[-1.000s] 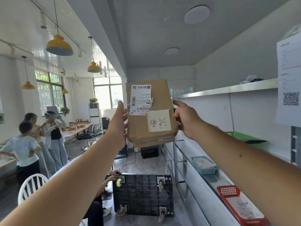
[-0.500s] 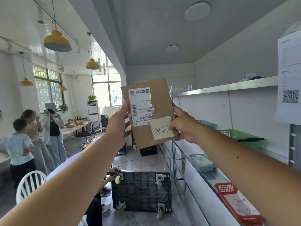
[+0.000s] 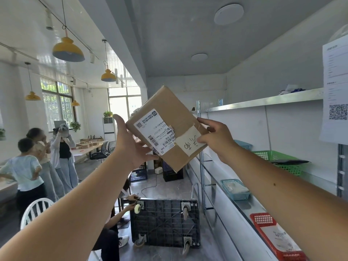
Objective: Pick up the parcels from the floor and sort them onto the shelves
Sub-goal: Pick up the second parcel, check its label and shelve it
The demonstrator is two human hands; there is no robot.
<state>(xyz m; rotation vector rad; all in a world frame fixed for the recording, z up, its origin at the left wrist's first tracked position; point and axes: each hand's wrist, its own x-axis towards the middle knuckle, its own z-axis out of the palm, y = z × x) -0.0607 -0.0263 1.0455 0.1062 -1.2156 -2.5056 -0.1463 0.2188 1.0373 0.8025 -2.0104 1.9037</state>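
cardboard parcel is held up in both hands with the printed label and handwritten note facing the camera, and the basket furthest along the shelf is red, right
Not quite: in the head view the red basket is the nearest one. Beyond it come the blue basket, then the green basket. The rest holds: both the left hand and right hand hold the cardboard parcel, label and note facing the camera.

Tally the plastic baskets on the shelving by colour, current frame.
Blue baskets: 2, one with items in it and one partly hidden behind the right hand
Green basket: 1
Red basket: 1
Total: 4
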